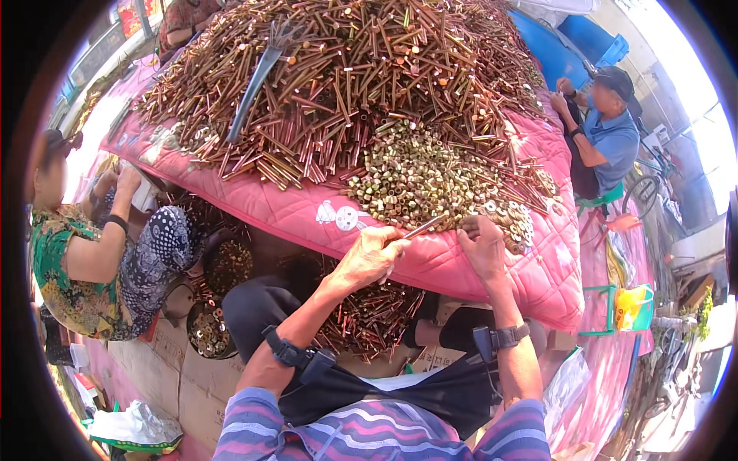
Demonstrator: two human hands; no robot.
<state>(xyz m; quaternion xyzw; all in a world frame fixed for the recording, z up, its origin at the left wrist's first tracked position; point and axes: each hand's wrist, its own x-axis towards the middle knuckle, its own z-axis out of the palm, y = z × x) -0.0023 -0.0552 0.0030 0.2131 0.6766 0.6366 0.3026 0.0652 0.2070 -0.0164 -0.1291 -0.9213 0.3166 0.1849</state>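
Observation:
My left hand (367,257) is closed round a long metal bolt (424,227), whose end points up and to the right toward my other hand. My right hand (484,244) has its fingers curled in a pinch just beyond that end; whatever is between them is too small to make out. Close by on the pink quilted cover (296,219) lies a heap of yellowish metal nuts (411,173), with flat washers (509,219) at its right edge. Behind them rises a large mound of coppery bolts (354,73).
A hand rake (254,92) rests on the mound's left side. More bolts (361,326) lie below, between my legs. Round containers of small parts (211,330) stand at lower left. Seated people work at left (92,246) and right (607,138). A green stool (600,311) stands at right.

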